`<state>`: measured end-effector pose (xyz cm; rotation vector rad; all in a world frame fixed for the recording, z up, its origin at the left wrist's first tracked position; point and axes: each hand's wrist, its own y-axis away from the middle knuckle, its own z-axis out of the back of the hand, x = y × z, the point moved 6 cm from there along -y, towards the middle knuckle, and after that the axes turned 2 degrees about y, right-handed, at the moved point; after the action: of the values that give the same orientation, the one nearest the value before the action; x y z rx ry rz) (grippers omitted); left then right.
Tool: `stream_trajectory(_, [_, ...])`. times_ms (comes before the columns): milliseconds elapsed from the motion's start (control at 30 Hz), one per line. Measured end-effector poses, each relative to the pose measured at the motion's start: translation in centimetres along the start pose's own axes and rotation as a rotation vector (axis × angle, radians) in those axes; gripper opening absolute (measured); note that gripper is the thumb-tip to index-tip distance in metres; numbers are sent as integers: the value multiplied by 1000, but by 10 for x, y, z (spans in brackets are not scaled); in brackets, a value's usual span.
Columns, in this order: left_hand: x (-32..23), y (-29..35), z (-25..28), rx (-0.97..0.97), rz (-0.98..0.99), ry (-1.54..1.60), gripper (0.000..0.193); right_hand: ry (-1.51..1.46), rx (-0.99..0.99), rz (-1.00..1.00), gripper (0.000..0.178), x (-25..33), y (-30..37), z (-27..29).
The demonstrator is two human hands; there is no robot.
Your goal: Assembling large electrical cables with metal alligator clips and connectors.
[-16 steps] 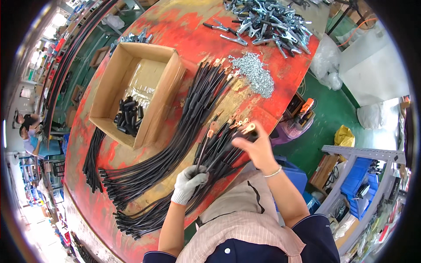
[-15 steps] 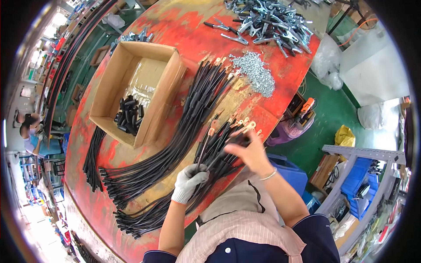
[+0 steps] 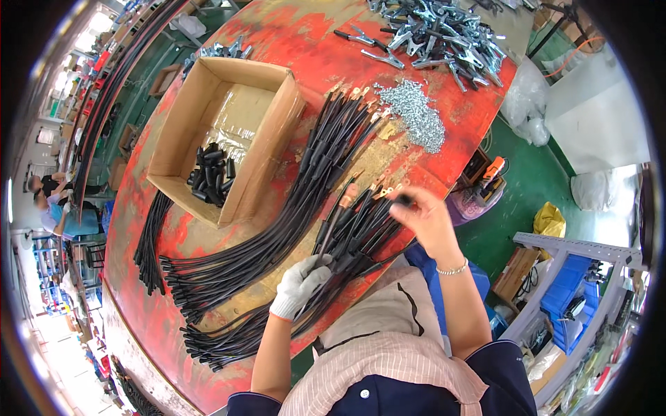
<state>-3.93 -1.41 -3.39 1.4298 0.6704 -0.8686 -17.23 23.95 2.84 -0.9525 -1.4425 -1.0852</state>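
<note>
My left hand [image 3: 300, 284], in a white knit glove, is closed around a thin black cable [image 3: 331, 232]. That cable stands up from the fist and has a copper lug [image 3: 348, 195] at its upper end. To the right, my bare right hand [image 3: 431, 225], with a bracelet at the wrist, pinches a short black sleeve [image 3: 402, 200]; part of it is hidden by the fingers. Beneath and between the hands lies a bundle of black cables [image 3: 364, 232] with copper lugs. A larger cable bundle [image 3: 305, 187] curves across the table beyond my left hand.
A cardboard box [image 3: 270, 145] holding black sleeves [image 3: 210, 177] stands on the worn red table [image 3: 277, 35]. Small metal parts [image 3: 415, 114] are heaped farther off, with metal clamps [image 3: 444, 38] behind. A grey shelf [image 3: 576, 249] stands right; people [image 3: 59, 211] are far left.
My right hand has moved right, away from the held cable, and its fingers now show the black sleeve clearly. The left hand keeps its grip, slightly shifted.
</note>
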Motion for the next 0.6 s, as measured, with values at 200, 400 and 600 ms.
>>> stream_trajectory(200, [-5,0,-13,122,17,-30,32,-949,-203,-244,10,-39,-18,0])
stream_trajectory(400, [4,-3,-12,156,58,13,35,-1073,-125,-258,10,-40,-22,-13])
stream_trajectory(600, [0,-6,-14,167,64,-19,34,-478,158,-75,22,-3,-29,-17])
